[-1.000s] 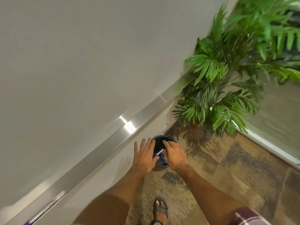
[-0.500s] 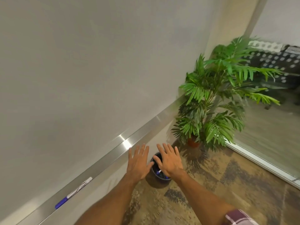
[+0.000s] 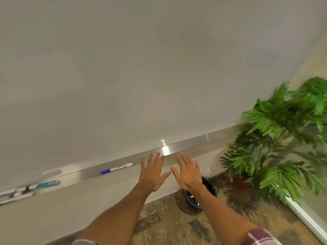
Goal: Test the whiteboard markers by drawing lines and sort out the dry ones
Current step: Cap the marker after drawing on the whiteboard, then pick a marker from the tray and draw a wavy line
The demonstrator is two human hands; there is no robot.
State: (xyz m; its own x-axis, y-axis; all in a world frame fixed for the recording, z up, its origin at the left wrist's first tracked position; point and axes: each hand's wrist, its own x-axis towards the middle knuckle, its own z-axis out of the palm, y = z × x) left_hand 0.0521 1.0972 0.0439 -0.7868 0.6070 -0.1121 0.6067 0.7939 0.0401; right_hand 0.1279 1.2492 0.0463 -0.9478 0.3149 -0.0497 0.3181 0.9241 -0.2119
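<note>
Several cylindrical markers (image 3: 115, 168), brushed-metal ledge (image 3: 191, 144)

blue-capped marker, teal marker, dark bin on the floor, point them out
blue-capped marker (image 3: 116, 168): head view, middle of barrel
teal marker (image 3: 47, 184): head view, teal section
dark bin (image 3: 212, 188): head view, right wall

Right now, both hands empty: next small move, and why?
Probably reach the left hand to the blue-capped marker on the tray. Both hands are open and empty, the floor bin seen behind the right hand holds markers, and that marker lies nearest.
</note>
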